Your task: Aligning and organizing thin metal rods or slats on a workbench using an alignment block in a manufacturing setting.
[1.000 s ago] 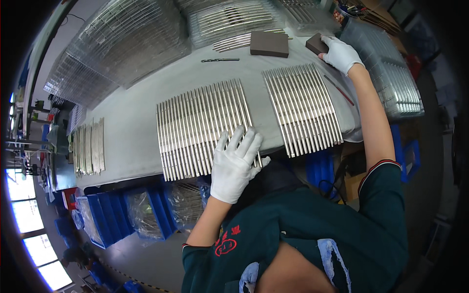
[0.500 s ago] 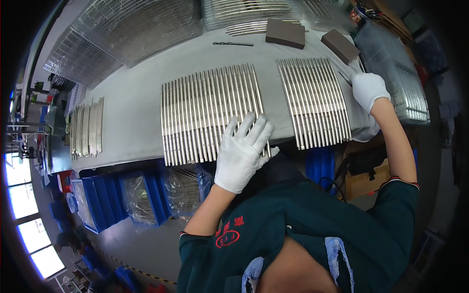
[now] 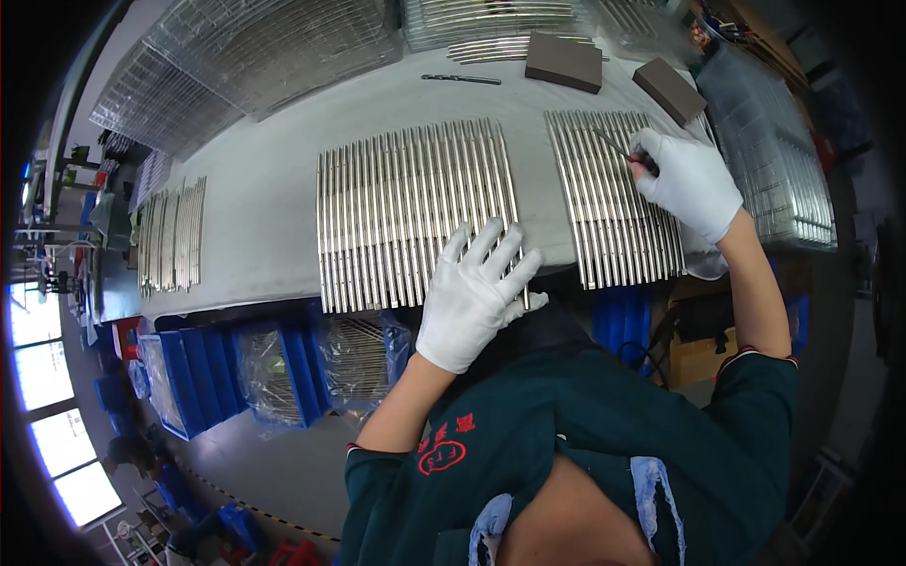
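My left hand [image 3: 475, 297], in a white glove, lies with fingers spread over the lower right end of a wide row of shiny metal rods [image 3: 401, 212]. My right hand [image 3: 687, 181], also gloved, is closed around a thin pointed metal tool [image 3: 610, 141], mostly hidden in the fist. That hand hovers over the upper right part of a second, narrower row of metal rods [image 3: 609, 217]. The exact kind of tool cannot be made out.
A drill bit [image 3: 461, 79] and two brown blocks [image 3: 564, 63] lie toward the back of the table [image 3: 250, 226]. Clear plastic trays [image 3: 769, 141] stand at right. A smaller rod group [image 3: 173, 236] lies far left. Blue bins [image 3: 203, 377] stand below the front edge.
My right hand has moved left from the table's right side to above the narrower rod row, bringing the thin tool with it. My left hand stays on the wide row.
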Motion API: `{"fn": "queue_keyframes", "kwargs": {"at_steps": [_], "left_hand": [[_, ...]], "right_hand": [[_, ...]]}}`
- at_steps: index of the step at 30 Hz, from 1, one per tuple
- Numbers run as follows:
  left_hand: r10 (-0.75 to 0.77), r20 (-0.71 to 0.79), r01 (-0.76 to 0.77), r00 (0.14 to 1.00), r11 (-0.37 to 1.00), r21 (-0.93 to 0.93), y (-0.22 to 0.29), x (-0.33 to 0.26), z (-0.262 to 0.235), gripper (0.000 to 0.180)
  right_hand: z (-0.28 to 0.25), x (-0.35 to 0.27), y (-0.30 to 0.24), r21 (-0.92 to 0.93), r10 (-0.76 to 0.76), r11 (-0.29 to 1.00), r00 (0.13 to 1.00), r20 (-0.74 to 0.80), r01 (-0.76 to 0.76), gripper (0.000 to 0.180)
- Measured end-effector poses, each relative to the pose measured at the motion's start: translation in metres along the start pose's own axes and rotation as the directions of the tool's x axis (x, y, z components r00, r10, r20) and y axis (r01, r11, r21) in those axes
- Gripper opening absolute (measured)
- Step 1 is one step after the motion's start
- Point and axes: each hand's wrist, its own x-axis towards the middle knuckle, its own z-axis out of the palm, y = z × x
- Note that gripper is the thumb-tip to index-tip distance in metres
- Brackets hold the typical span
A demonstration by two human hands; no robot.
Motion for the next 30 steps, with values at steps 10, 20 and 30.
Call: {"fn": "queue_keyframes", "kwargs": {"at_steps": [10, 20, 30], "left_hand": [[0.069, 0.014, -0.066, 0.998, 0.985, -0.158, 0.001, 0.006, -0.007, 0.051], [0.116, 0.038, -0.110, 0.992, 0.984, -0.138, 0.001, 0.010, -0.005, 0.050], [0.153, 0.031, -0.147, 0.988, 0.978, -0.151, 0.000, 0.011, -0.003, 0.048]], "right_hand": [[0.014, -0.001, 0.002, 0.007, -0.039, 0.999, 0.996, 0.076, 0.039, 0.018], [0.029, 0.016, -0.022, 0.352, -0.367, 0.861, 0.927, -0.070, 0.367, 0.011], [0.029, 0.018, -0.021, 0.319, -0.396, 0.866, 0.918, -0.033, 0.385, 0.012]]}}
